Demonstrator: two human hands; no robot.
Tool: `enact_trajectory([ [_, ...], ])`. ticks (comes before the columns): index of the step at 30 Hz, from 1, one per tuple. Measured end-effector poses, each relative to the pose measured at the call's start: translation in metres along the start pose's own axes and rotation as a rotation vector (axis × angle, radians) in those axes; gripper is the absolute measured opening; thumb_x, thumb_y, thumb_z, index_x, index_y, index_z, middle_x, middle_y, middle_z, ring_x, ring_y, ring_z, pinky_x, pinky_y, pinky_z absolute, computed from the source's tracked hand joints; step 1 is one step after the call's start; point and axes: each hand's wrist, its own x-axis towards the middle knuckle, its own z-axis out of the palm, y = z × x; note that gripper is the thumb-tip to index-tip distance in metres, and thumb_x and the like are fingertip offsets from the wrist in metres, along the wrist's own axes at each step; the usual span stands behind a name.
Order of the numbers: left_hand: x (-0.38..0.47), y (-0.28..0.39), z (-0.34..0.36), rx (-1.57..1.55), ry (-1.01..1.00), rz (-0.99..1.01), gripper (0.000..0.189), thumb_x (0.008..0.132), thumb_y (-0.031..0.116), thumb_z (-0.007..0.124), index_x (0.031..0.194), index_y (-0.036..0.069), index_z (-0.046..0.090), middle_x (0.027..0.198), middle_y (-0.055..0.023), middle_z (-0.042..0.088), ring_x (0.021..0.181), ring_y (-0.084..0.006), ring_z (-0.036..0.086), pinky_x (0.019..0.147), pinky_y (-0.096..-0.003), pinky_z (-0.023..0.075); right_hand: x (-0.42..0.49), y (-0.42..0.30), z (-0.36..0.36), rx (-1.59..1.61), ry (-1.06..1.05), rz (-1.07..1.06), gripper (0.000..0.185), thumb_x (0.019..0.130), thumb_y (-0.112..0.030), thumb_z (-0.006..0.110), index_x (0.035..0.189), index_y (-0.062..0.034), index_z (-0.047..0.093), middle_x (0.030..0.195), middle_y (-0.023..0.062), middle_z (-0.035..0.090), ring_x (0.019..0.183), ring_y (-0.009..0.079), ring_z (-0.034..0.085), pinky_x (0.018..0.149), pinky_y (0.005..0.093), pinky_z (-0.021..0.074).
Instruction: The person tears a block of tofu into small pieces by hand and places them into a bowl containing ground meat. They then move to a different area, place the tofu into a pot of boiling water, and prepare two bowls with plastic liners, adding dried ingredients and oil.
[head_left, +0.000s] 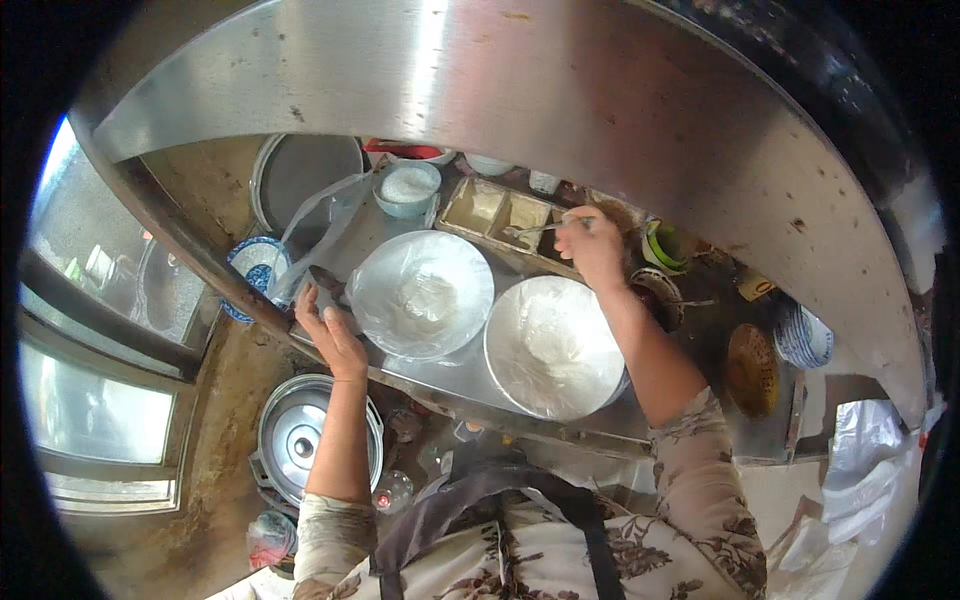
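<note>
My right hand (592, 247) grips a small metal spoon (544, 227) by its handle. The spoon's bowl rests in a middle section of a divided seasoning box (466, 230), over pale powder (525, 214). My left hand (330, 337) is raised with fingers apart, holding nothing, beside the left bowl. Two large bowls stand before me, each lined with clear plastic film: the left bowl (367, 300) and the right bowl (517, 390). Something whitish shows under the film's folds at the bottom of each; I cannot tell what it is.
A light-blue bowl of white granules (407, 184) stands behind the left bowl. A blue-patterned plate (259, 274) lies at left. A lidded metal pot (289, 409) sits below the counter. Stacked bowls (799, 337) and a brown dish (752, 371) are at right. A steel hood (487, 82) curves overhead.
</note>
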Motion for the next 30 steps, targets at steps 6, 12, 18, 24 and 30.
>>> enact_trajectory([
  [6,-0.001,-0.006,0.000,0.023,-0.005,0.014,0.046,0.099,0.033,0.038,0.132,0.000,0.041,0.138,-0.0163,0.041,0.124,-0.0279,0.042,0.107,-0.0387,0.0295,0.015,-0.001,-0.027,0.577,0.135,0.524,0.022,0.087,-0.016,0.064,0.101,0.0010,0.060,0.077,0.0145,0.066,0.061,0.0177,0.063,0.051,0.0279,0.0496],
  [12,-0.001,-0.006,0.000,0.043,-0.001,0.031,0.046,0.099,0.033,0.040,0.132,0.001,0.040,0.139,-0.0154,0.041,0.124,-0.0272,0.043,0.106,-0.0380,0.0302,-0.013,0.000,-0.034,1.020,0.079,0.398,0.024,0.089,-0.016,0.063,0.103,0.0034,0.059,0.078,0.0153,0.066,0.060,0.0166,0.060,0.054,0.0270,0.0490],
  [18,-0.001,-0.002,0.002,-0.029,-0.004,-0.032,0.054,0.098,0.040,0.040,0.130,-0.003,0.041,0.136,-0.0207,0.040,0.126,-0.0323,0.039,0.109,-0.0414,0.0262,-0.018,0.009,-0.017,0.155,0.035,-0.043,0.022,0.093,-0.015,0.058,0.104,0.0039,0.058,0.081,0.0134,0.066,0.062,0.0130,0.061,0.056,0.0253,0.0488],
  [24,0.000,0.000,0.001,-0.006,-0.002,-0.005,0.053,0.098,0.039,0.040,0.130,-0.003,0.041,0.136,-0.0203,0.040,0.127,-0.0316,0.039,0.109,-0.0411,0.0258,-0.005,-0.009,-0.005,0.298,-0.052,0.361,0.023,0.092,-0.017,0.058,0.102,0.0044,0.059,0.079,0.0124,0.066,0.058,0.0139,0.061,0.053,0.0252,0.0480],
  [30,-0.001,0.000,0.001,0.016,0.003,-0.026,0.054,0.098,0.041,0.040,0.129,-0.004,0.041,0.136,-0.0206,0.040,0.126,-0.0316,0.039,0.108,-0.0409,0.0269,0.006,0.031,-0.032,0.649,0.109,0.507,0.022,0.087,-0.013,0.063,0.103,0.0005,0.061,0.082,0.0149,0.066,0.063,0.0198,0.062,0.051,0.0277,0.0481],
])
